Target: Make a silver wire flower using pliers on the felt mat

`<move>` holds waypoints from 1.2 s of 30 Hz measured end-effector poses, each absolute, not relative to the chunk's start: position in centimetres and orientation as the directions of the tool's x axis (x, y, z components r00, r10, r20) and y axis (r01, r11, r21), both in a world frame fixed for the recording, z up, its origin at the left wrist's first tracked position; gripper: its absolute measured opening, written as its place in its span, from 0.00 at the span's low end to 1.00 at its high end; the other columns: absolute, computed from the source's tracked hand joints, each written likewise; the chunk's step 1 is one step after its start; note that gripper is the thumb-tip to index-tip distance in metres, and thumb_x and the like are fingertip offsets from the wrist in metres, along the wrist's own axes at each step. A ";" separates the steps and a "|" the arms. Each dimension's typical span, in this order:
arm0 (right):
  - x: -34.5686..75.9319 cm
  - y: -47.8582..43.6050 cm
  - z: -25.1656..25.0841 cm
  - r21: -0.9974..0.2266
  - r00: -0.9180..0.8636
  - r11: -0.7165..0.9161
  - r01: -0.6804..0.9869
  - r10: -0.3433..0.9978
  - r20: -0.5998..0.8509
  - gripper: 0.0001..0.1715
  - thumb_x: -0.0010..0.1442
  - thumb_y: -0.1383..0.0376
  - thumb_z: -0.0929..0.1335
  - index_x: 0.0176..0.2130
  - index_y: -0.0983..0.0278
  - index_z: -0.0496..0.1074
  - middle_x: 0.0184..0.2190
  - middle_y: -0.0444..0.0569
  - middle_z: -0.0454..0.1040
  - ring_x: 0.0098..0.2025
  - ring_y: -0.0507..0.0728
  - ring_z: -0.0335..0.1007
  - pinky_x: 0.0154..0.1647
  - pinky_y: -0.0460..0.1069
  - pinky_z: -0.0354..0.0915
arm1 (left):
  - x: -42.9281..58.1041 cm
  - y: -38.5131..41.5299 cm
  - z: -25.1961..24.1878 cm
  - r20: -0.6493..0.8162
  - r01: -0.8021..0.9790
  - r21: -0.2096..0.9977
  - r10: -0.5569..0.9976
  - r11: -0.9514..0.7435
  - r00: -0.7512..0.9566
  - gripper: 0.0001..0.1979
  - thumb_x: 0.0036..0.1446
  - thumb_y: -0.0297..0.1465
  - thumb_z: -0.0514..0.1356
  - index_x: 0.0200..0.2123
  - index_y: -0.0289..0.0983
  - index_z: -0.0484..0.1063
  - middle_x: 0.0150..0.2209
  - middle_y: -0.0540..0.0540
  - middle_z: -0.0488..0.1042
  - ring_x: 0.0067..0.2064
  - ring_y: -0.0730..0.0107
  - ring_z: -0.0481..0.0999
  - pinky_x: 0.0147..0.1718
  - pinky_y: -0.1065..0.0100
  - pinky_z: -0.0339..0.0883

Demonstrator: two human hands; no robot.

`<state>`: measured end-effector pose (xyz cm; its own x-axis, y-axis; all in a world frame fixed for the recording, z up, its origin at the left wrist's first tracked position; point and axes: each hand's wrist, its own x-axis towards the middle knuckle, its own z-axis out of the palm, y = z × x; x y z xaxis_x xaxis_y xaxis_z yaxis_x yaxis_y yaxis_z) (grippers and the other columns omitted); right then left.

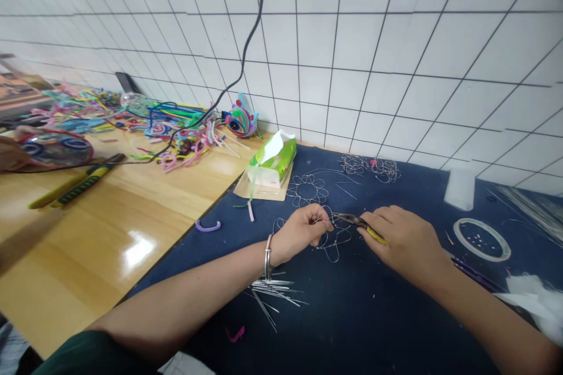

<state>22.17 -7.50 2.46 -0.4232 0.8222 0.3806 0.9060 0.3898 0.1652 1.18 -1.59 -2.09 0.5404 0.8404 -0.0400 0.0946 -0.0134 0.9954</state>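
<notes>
My left hand (pixel 303 227) pinches a thin wire flower shape (pixel 336 241), whose looped petals hang below the fingers. My right hand (pixel 398 240) is wrapped around pliers (pixel 373 233) with yellow handles. Their dark jaws point left and meet the wire beside my left fingertips; whether they grip it I cannot tell. Just beyond my left hand, a finished-looking ring of wire loops (pixel 308 189) lies flat on the dark blue mat (pixel 343 316). Under my left wrist is a loose bundle of straight silvery wires (pixel 275 292).
A green tissue pack (pixel 275 161) stands behind my left hand. Tangled wire pieces (pixel 369 167) lie by the tiled wall. At right is a roll of tape (pixel 482 240) with tiny beads inside. Colourful pipe cleaners (pixel 176 123) and a cutter knife (pixel 88 180) cover the wooden table, where another person's hand (pixel 13 152) shows.
</notes>
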 end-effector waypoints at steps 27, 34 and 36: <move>21.6 -7.9 3.0 0.357 -0.564 0.445 0.821 0.729 0.388 0.11 0.60 0.62 0.62 0.40 0.63 0.70 0.28 0.47 0.69 0.31 0.53 0.58 0.32 0.50 0.49 | 1.3 -1.4 -2.1 -0.090 0.104 0.994 0.818 0.037 0.568 0.09 0.54 0.34 0.56 0.37 0.35 0.65 0.28 0.51 0.69 0.18 0.83 0.64 0.18 0.77 0.60; 21.9 -7.7 3.1 0.348 -0.564 0.451 0.822 0.736 0.376 0.11 0.60 0.62 0.62 0.40 0.63 0.70 0.29 0.47 0.69 0.32 0.54 0.58 0.32 0.50 0.49 | 0.9 -1.4 -1.8 0.003 0.280 0.947 0.873 -0.160 0.487 0.09 0.53 0.34 0.56 0.34 0.36 0.71 0.25 0.51 0.67 0.26 0.77 0.66 0.24 0.74 0.60; 21.9 -7.7 3.2 0.344 -0.563 0.454 0.822 0.735 0.377 0.12 0.60 0.62 0.61 0.40 0.63 0.70 0.29 0.48 0.69 0.32 0.54 0.58 0.32 0.50 0.49 | 0.9 -1.3 -1.7 0.114 0.305 0.910 0.876 -0.281 0.468 0.07 0.53 0.33 0.57 0.31 0.36 0.72 0.29 0.49 0.69 0.30 0.74 0.67 0.31 0.71 0.63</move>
